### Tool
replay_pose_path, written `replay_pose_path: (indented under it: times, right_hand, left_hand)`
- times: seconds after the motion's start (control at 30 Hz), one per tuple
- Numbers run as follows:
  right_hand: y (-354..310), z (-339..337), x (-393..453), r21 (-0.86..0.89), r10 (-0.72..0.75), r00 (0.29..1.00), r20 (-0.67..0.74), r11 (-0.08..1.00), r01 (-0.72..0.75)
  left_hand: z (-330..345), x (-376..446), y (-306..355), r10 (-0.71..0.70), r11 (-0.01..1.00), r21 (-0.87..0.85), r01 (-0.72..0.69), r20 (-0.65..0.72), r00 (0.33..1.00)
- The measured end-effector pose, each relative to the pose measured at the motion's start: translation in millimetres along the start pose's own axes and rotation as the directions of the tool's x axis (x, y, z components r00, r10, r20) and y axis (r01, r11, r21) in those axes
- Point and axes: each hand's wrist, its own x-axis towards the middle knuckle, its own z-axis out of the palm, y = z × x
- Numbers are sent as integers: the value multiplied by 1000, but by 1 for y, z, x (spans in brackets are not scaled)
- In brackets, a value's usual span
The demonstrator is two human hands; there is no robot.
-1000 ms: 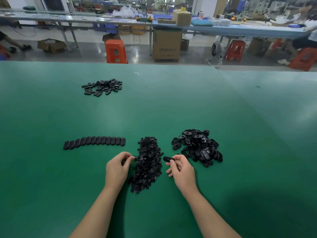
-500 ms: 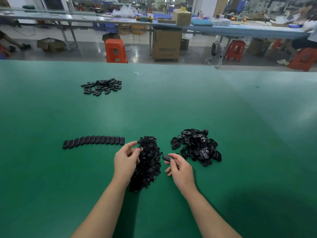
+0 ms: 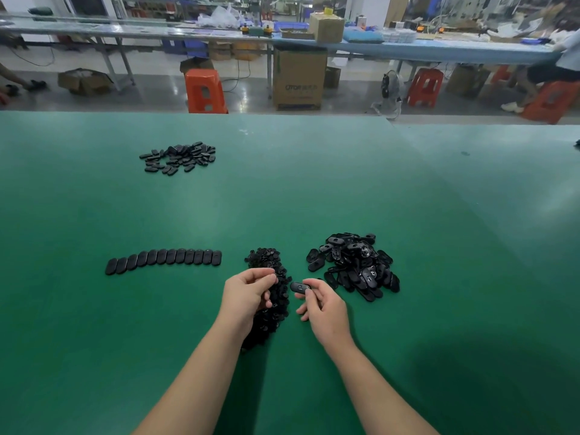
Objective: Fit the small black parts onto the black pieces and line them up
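A long heap of small black parts lies on the green table in front of me. My left hand hovers over this heap with thumb and fingers pinched together; whether a small part sits between them is hidden. My right hand pinches one oval black piece just right of the heap. A loose pile of oval black pieces lies to the right. A neat row of black pieces stands side by side to the left.
Another scattered pile of black pieces lies far back on the left of the table. Beyond the table's far edge are orange stools, a cardboard box and long workbenches. A person sits at the far right.
My left hand moved right from the heap's left edge to over its middle and lifted with fingers pinched. My right hand raised the oval piece slightly towards the left hand.
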Motion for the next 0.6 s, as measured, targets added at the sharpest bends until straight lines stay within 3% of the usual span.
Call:
replay_pose_path:
  times: [0.13,0.27,0.6]
  right_hand:
    - [0,0,1,7,10,1000,4,1000,-10]
    - [1,-1,2,-4,19,1000,10,1000,-19]
    - [2,-2,1,1,20,1000,9,1000,-20]
  left_hand:
    - [8,-1,-3,70,973,222,-68,-2,998]
    - [23,-4,-7,155,865,475,-160,50,987]
    - [40,-8,-10,193,761,622,-182,51,980]
